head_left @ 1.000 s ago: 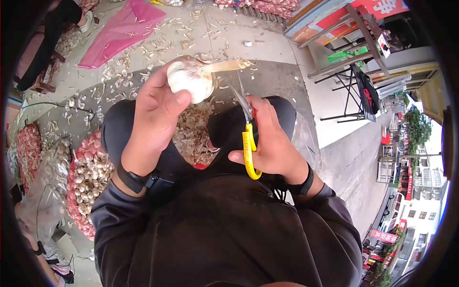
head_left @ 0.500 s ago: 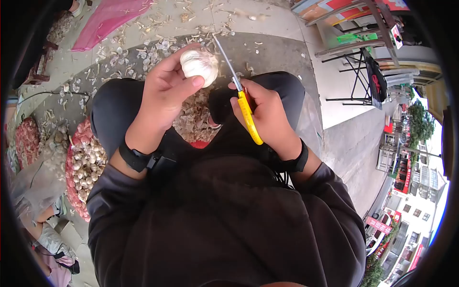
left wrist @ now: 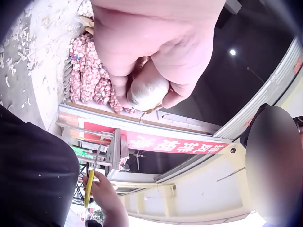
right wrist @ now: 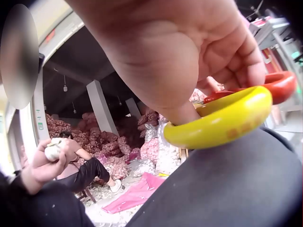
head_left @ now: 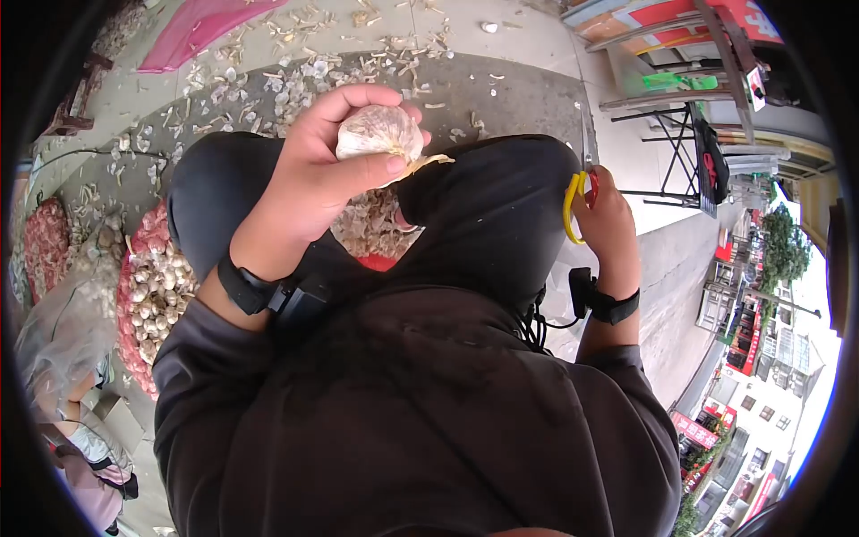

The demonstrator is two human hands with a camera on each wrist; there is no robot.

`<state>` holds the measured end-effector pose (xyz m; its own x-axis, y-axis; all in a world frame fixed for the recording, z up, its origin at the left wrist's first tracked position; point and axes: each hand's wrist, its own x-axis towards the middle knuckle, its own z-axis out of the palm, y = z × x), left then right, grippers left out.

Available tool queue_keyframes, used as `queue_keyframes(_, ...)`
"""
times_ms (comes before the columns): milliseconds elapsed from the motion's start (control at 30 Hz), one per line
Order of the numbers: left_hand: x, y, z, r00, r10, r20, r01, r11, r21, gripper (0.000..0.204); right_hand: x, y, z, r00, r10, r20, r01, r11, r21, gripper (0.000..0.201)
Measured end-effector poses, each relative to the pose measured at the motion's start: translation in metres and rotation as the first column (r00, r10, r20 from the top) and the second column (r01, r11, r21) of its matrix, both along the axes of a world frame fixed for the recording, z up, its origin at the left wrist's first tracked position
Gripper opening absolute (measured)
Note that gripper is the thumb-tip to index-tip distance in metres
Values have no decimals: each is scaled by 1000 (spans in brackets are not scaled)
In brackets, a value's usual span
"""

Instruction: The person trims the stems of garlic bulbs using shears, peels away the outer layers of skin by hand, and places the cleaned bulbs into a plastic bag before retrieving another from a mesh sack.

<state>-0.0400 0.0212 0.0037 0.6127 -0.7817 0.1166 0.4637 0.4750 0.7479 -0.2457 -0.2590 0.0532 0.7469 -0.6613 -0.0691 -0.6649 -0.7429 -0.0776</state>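
Here, garlic bulb [head_left: 379, 132] clasped in the left hand's [head_left: 313, 166] curled grip, white skin streaked brownish, papery strip dangling, scissors [head_left: 574, 208] held in the right hand [head_left: 608, 219].

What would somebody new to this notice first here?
Probably the yellow and red scissors in the right hand, held out beyond the knee. Next, the pale garlic bulb gripped in the left hand, above the lap. Then the bright pink sheet on the floor ahead.
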Motion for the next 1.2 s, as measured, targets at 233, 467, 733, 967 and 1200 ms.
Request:
queue_keyframes(233, -6, -3, -2, 1000, -10, 6, 10, 1000, 6, 40, -20, 0, -18, 999, 36, -18, -37, 999, -15, 42)
queue_keyframes(467, -5, -1, -5, 999, 16, -42, -16, 1000, -10, 30, -2, 3, -2, 998, 25, -57, -26, 999, -26, 39)
queue_keyframes(733, 1, 3, -12, 995, 11, -102, -12, 1000, -9, 16, -4, 0, -8, 990, 92, 107, -91, 996, -12, 40)
queue_keyframes(967, 2, -5, -14, 988, 86, -130, -79, 996, 52, 30, 12, 19, -7, 908, 195, 372, -240, 967, 81, 26)
queue_keyframes(1200, -26, -29, -18, 984, 176, 29, -178, 960, 216, 34, 86, 114, -53, 756, 137, 640, -643, 340, 686, 52)
